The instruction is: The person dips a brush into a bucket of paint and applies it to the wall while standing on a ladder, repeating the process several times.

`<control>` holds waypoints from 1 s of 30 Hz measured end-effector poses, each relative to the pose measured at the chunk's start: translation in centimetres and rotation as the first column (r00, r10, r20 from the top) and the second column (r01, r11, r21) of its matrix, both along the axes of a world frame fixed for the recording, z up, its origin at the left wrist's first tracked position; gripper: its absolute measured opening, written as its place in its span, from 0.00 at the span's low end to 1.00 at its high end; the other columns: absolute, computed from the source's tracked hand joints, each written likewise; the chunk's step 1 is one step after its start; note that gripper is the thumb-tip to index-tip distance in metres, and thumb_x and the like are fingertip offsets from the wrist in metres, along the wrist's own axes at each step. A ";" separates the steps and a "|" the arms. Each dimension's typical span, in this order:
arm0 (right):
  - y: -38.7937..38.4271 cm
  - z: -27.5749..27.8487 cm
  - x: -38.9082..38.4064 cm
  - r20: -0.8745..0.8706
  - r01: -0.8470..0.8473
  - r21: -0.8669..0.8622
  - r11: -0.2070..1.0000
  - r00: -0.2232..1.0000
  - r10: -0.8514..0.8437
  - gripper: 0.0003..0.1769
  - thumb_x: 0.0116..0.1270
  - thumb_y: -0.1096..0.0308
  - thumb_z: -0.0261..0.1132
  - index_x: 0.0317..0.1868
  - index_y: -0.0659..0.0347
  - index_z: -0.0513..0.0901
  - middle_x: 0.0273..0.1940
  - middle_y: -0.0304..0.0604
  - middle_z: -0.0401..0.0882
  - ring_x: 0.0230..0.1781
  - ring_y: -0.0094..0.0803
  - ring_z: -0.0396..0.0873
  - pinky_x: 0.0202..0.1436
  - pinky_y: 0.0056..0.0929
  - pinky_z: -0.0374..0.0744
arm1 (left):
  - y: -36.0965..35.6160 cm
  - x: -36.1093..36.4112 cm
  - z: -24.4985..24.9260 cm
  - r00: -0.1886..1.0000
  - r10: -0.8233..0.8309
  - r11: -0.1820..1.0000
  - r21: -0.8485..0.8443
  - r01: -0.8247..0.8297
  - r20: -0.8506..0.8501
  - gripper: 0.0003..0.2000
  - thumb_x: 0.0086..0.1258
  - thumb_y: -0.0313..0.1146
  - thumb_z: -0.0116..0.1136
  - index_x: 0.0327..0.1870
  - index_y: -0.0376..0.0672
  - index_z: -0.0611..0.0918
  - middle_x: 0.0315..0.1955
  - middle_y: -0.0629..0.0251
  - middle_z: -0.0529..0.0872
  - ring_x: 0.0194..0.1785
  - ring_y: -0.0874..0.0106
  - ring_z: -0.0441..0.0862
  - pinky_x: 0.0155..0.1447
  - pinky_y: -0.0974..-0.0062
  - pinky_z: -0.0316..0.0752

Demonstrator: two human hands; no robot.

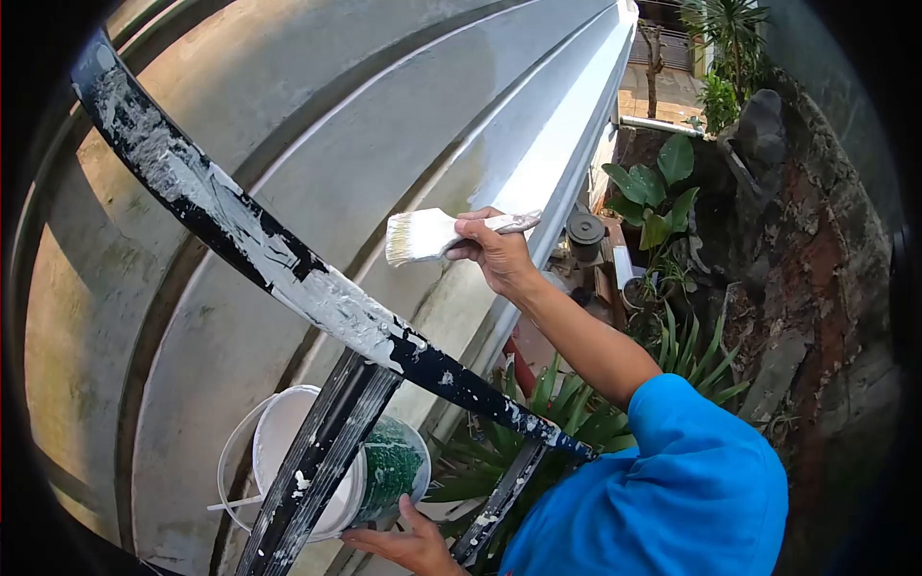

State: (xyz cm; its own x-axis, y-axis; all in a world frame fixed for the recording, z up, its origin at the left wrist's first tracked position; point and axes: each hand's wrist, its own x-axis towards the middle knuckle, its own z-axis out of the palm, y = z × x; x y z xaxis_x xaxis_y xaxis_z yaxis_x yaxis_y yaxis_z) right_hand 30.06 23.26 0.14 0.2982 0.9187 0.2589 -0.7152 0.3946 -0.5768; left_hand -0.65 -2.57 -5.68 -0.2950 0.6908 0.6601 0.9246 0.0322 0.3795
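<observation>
My right hand grips a wide paintbrush by its handle, the white-coated bristles pointing left over the grey ridged surface. Below, my left hand supports a paint bucket from underneath, its fingers partly hidden. White on the inside and green on the outer side, the bucket is tilted and has a wire handle hanging at its left. A dark, paint-spattered post crosses in front of it.
A curved black bar smeared with white paint runs diagonally across the view, between the camera and the ridged surface. Leafy plants, a dark lidded container and rough ground lie far below at the right.
</observation>
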 end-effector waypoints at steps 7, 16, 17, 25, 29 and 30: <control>9.6 1.5 9.1 -0.020 0.445 -0.084 0.892 0.894 -0.448 0.09 0.57 0.80 0.67 0.36 0.68 0.75 0.36 0.49 0.80 0.32 0.35 0.84 0.30 0.26 0.88 | -0.1 0.5 0.0 0.996 0.091 0.996 -0.023 -0.091 -0.002 0.55 0.58 0.50 0.71 0.68 0.16 0.48 0.64 0.15 0.50 0.69 0.26 0.50 0.71 0.36 0.47; 7.4 1.9 2.8 0.046 0.342 -0.045 0.938 0.939 -0.340 0.10 0.59 0.77 0.68 0.37 0.66 0.74 0.38 0.52 0.80 0.36 0.33 0.83 0.38 0.27 0.88 | 0.2 1.6 0.7 0.985 0.172 0.985 -0.025 -0.172 0.012 0.56 0.57 0.50 0.73 0.68 0.15 0.48 0.65 0.18 0.52 0.71 0.32 0.53 0.73 0.45 0.50; 5.3 1.8 0.0 0.068 0.269 -0.016 0.963 0.961 -0.267 0.10 0.60 0.76 0.68 0.37 0.68 0.74 0.38 0.52 0.81 0.37 0.32 0.84 0.40 0.27 0.88 | 0.0 1.4 0.5 0.981 0.193 0.980 -0.048 -0.192 0.015 0.56 0.56 0.50 0.73 0.68 0.15 0.48 0.66 0.18 0.52 0.71 0.33 0.53 0.74 0.46 0.50; -1.1 0.5 -8.9 0.473 -0.023 0.146 0.989 0.880 -0.049 0.08 0.58 0.70 0.66 0.33 0.66 0.78 0.29 0.40 0.80 0.29 0.24 0.81 0.33 0.22 0.78 | -0.4 0.6 0.1 0.979 0.193 0.978 -0.062 -0.197 -0.061 0.56 0.57 0.49 0.73 0.69 0.16 0.47 0.67 0.19 0.50 0.72 0.35 0.53 0.74 0.48 0.51; 2.5 0.9 -3.2 0.226 0.006 0.009 1.000 0.974 -0.008 0.06 0.60 0.73 0.65 0.33 0.68 0.78 0.31 0.45 0.81 0.30 0.29 0.82 0.31 0.23 0.83 | -0.5 0.5 0.1 0.980 0.184 0.981 -0.055 -0.188 -0.072 0.57 0.56 0.48 0.73 0.69 0.16 0.45 0.67 0.20 0.49 0.72 0.36 0.52 0.74 0.49 0.50; 4.4 0.7 -1.0 0.127 0.072 0.007 0.997 0.989 -0.073 0.06 0.60 0.74 0.65 0.32 0.68 0.78 0.32 0.46 0.81 0.30 0.31 0.82 0.30 0.24 0.85 | -0.4 0.8 0.4 0.981 0.179 0.982 -0.047 -0.183 -0.078 0.57 0.56 0.48 0.74 0.69 0.16 0.45 0.67 0.20 0.49 0.72 0.36 0.51 0.74 0.49 0.50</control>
State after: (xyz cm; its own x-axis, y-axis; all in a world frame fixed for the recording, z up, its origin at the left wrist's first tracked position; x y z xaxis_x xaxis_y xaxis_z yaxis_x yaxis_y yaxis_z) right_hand 29.07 27.64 0.85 0.3286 0.8951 0.3013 -0.6059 0.4445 -0.6598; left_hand 0.12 -2.93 -5.29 -0.3707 0.6655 0.6478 0.9268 0.2200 0.3044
